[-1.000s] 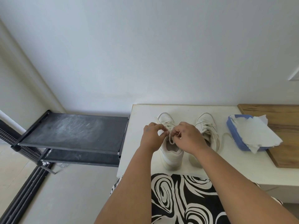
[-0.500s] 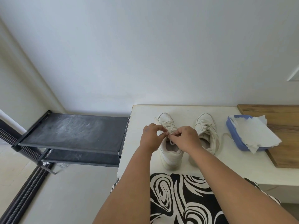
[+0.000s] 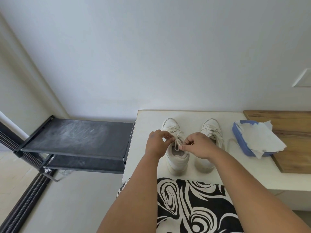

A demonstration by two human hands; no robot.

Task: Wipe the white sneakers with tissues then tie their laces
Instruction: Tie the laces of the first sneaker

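Note:
Two white sneakers stand side by side on the white table (image 3: 185, 115), toes toward the wall. Over the left sneaker (image 3: 176, 158) my left hand (image 3: 155, 144) pinches one part of its lace (image 3: 176, 143), and my right hand (image 3: 197, 146) pinches another part just beside it. A lace loop hangs between my fingertips above the shoe's opening. The right sneaker (image 3: 212, 130) sits partly behind my right hand, and one of its laces trails loose on the table toward the tissue box.
A blue tissue box (image 3: 239, 140) with crumpled white tissues (image 3: 259, 140) sits right of the shoes, against a wooden board (image 3: 289, 132). A black two-tier shoe rack (image 3: 75, 137) stands left of the table. My black-and-white patterned clothing (image 3: 193, 207) shows below.
My hands have drawn slightly apart over the left sneaker, pulling the lace loop between them. The shoes and tissue box have stayed put.

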